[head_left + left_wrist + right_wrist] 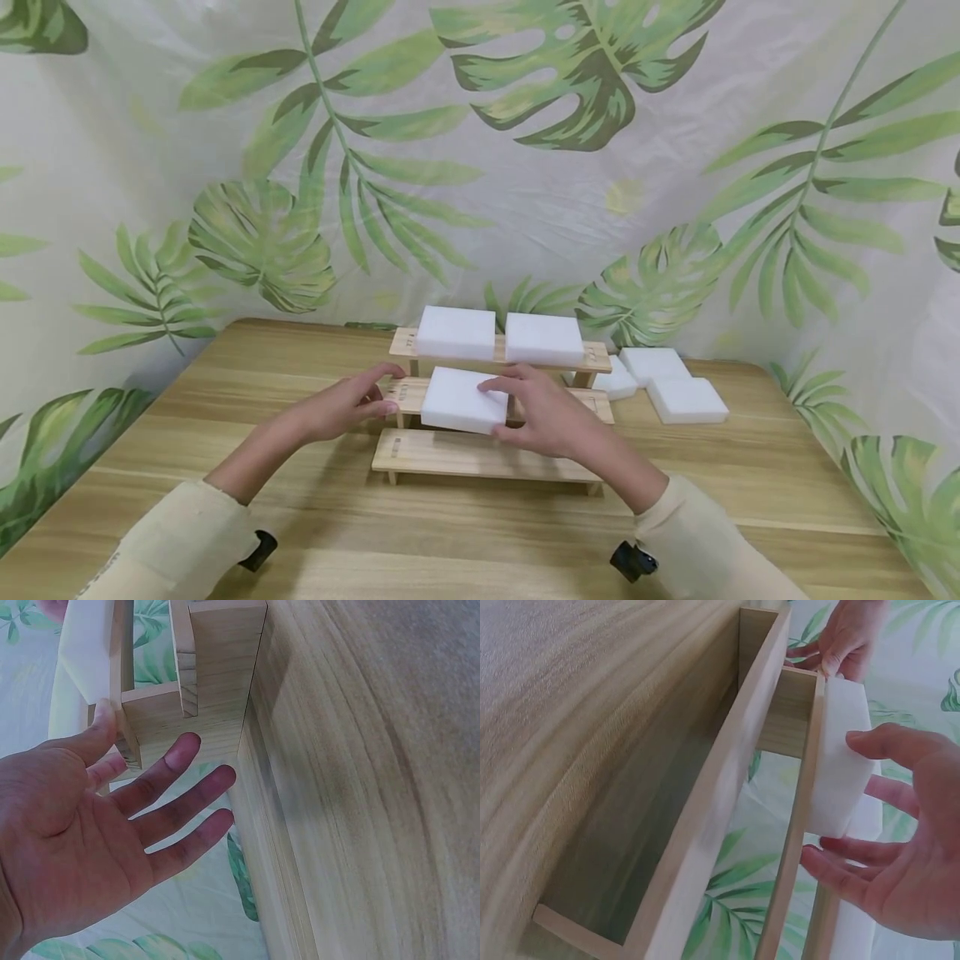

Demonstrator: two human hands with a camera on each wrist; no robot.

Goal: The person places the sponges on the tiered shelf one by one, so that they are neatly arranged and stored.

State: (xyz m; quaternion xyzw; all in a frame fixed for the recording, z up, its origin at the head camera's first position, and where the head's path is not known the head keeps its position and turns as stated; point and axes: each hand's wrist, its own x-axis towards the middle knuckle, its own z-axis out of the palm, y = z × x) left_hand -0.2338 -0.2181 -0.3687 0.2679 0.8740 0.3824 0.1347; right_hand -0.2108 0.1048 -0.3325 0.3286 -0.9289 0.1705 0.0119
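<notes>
Right hand (pixel 549 414) pinches the white block (pixel 461 396) on the middle shelf (pixel 413 398), while the left hand (pixel 339 407) pinches that shelf's end; a steady shelf and light, even pressure should square the block neatly.

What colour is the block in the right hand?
White. The block shows best in the head view.

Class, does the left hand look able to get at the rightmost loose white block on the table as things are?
Probably not easily: the wooden stand and the right hand lie between the left hand and that rightmost block.
</notes>
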